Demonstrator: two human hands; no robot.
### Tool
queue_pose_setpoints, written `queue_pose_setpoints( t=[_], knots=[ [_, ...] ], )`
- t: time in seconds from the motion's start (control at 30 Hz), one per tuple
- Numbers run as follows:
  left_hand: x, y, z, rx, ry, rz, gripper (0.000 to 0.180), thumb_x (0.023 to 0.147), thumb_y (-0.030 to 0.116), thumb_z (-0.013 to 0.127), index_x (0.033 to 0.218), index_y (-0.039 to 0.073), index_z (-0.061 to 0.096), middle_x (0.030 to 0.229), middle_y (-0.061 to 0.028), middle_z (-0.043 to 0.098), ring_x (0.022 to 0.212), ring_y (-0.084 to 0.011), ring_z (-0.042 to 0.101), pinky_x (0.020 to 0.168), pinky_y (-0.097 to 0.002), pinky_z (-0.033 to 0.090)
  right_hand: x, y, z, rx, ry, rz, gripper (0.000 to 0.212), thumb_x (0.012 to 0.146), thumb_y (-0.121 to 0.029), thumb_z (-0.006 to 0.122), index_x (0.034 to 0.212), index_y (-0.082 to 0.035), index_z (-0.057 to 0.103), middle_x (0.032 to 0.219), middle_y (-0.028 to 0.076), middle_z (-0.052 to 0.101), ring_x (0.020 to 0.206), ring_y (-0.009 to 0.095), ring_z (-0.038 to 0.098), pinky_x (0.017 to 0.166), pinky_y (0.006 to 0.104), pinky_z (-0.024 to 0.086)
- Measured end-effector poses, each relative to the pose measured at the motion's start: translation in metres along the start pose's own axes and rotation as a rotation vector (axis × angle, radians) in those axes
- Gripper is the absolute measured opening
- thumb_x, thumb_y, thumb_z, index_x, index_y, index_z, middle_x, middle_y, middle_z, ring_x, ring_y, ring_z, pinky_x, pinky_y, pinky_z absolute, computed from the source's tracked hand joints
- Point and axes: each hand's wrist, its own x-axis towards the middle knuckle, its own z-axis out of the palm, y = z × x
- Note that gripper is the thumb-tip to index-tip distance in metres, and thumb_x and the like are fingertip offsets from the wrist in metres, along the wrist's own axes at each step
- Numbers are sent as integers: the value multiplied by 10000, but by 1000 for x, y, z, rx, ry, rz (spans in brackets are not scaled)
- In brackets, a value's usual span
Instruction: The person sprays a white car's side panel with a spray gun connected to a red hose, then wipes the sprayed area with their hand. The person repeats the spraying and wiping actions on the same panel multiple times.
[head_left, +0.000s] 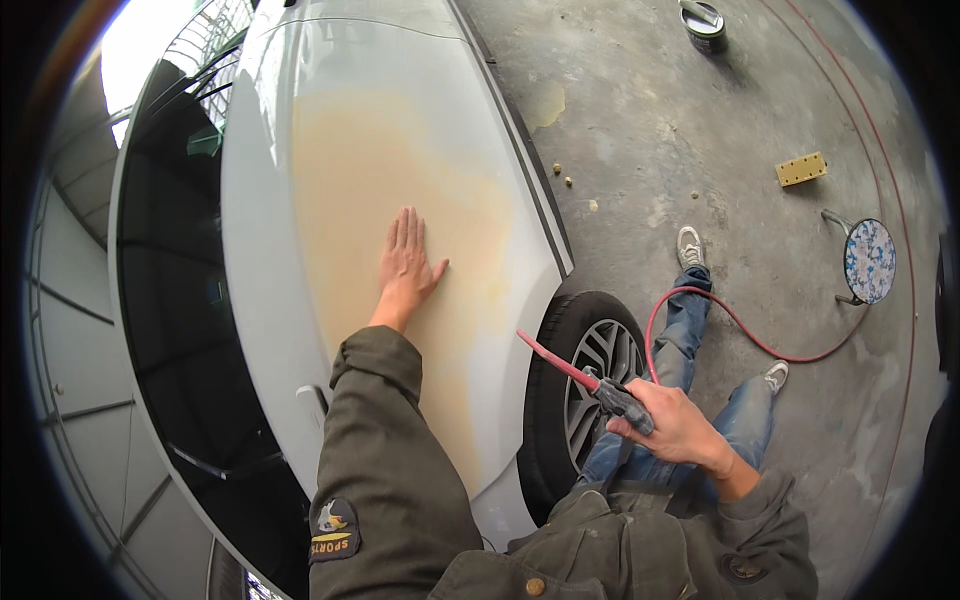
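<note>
- Head view: my left hand [405, 264] lies flat, grasping nothing, on the tan filler patch [400, 150] of the white car's side panel [470, 100].
- My right hand [678, 425] grips an air blow gun [622, 402].
- I judge the patch smoothed, its edges feathered, but not yet painted.
</note>
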Motion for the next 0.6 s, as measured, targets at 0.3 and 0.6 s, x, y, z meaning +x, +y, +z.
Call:
queue_pose_setpoints(
  t=[0.3,0.6],
  knots=[
    [80,33,33,127,-82,67,796,939,538,402,1484,-25,266,1584,-173,178,1487,-273,90,1215,-393,44,49,3,-4,-10,-13,116,433,867,-422,693,951,-20,559,765,150,548,689,364,563,616,410,451],
    [-102,32,-5,-43,16,-73,788,930,523,441,1481,-19,284,1588,-162,174,1489,-263,95,1218,-387,47,-13,-17,15,-162,-153,56,397,864,-369,708,883,-19,521,702,182,563,663,398,562,580,428,428]
  ],
)
